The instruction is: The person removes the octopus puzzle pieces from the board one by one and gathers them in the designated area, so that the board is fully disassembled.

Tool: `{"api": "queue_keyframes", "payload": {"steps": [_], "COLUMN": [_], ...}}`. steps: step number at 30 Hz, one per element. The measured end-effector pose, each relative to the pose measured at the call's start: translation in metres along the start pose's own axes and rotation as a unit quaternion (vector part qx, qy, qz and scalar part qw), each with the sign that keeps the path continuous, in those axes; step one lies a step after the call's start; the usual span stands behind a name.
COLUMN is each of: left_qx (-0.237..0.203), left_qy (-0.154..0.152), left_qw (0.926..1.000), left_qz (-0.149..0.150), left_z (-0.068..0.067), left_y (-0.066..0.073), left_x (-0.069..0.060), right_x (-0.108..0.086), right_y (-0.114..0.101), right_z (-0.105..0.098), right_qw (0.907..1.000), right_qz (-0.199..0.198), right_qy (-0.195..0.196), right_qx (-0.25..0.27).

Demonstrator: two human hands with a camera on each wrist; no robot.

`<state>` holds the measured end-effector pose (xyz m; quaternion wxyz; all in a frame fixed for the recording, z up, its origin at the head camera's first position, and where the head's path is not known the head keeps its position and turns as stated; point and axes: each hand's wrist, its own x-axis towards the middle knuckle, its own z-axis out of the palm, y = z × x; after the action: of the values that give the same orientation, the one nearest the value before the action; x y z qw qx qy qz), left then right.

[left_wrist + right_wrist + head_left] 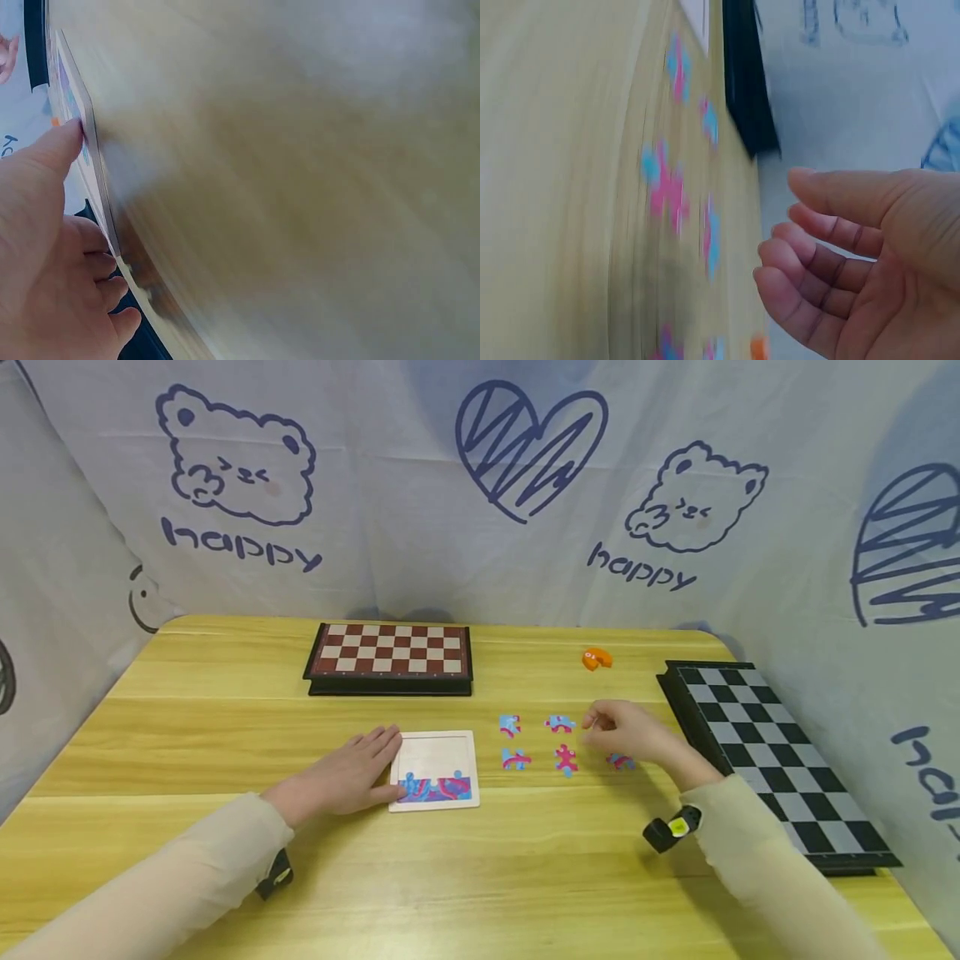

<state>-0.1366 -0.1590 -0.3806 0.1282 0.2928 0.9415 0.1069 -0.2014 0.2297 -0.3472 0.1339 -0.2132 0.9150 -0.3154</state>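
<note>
Sleeves (172,881) flank a puzzle tray (435,756) filled only along six o'clock, loose pieces (566,758) unplaced toward three, left hand (345,777) resting flat at nine, right hand (632,732) loosely curled, apparently empty.

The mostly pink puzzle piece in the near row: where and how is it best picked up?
Probably pinch the pink piece by opposite edges, coming from above and the right, where the right hand hovers: it lies flat, with space around it for fingertips.

puzzle pieces (566,759): pink, blue | tray (438,756): white | sleeves (198,864): cream | table (450,877): yellow woodgrain
</note>
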Motion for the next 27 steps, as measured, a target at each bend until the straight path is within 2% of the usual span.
{"api": "queue_keyframes", "payload": {"steps": [6, 12, 21, 27], "left_qx": [0.007, 0.004, 0.007, 0.011], "left_qy": [0.007, 0.002, 0.000, 0.005], "left_qw": [0.9999, 1.0000, 1.0000, 0.9999], "left_qz": [0.003, -0.005, -0.001, 0.003], "left_z": [0.002, 0.006, 0.010, 0.010], "left_y": [-0.002, -0.005, -0.005, -0.005], "left_x": [-0.002, -0.005, -0.005, -0.008], "right_x": [0.015, 0.029, 0.048, 0.058], "right_y": [-0.041, -0.074, -0.107, -0.120], "right_z": [0.028, 0.058, 0.099, 0.119], "right_qw": [0.9957, 0.9894, 0.9841, 0.9779], "right_qz": [-0.078, -0.120, -0.131, -0.158], "right_qy": [-0.039, -0.077, -0.119, -0.135], "right_qx": [0.033, 0.027, 0.004, -0.022]}}
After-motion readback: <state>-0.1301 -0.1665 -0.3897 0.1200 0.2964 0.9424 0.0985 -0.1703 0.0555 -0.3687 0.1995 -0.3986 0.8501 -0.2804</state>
